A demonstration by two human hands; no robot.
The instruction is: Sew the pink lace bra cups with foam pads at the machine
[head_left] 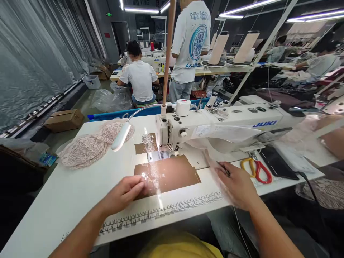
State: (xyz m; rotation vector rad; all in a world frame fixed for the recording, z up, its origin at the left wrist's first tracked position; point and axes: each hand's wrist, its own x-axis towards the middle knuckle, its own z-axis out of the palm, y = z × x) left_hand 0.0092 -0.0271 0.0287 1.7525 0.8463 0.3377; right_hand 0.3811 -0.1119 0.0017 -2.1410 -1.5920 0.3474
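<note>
My left hand (pixel 126 193) is at the left edge of a glossy brown sheet (pixel 169 173) on the table, fingers curled together. Whatever may lie between those fingertips is hidden. To the right, my right hand (pixel 238 182) is closed around small dark thread snips (pixel 224 169), tips pointing up and left. A sheer beige fabric piece (pixel 219 177), blurred, hangs by its fingers, partly below the palm; whether it is gripped I cannot tell. Behind the sheet stands a white sewing machine (pixel 215 122), its needle area lit above the metal plate (pixel 154 156).
Lace pieces (pixel 84 150) are piled on the table's left, beside a lamp (pixel 121 137) on a bent neck. Red-and-yellow-handled scissors (pixel 262 172) lie right of my right hand, near a black flat object (pixel 278 163). A ruler strip (pixel 166 209) runs along the front edge. Two people are beyond.
</note>
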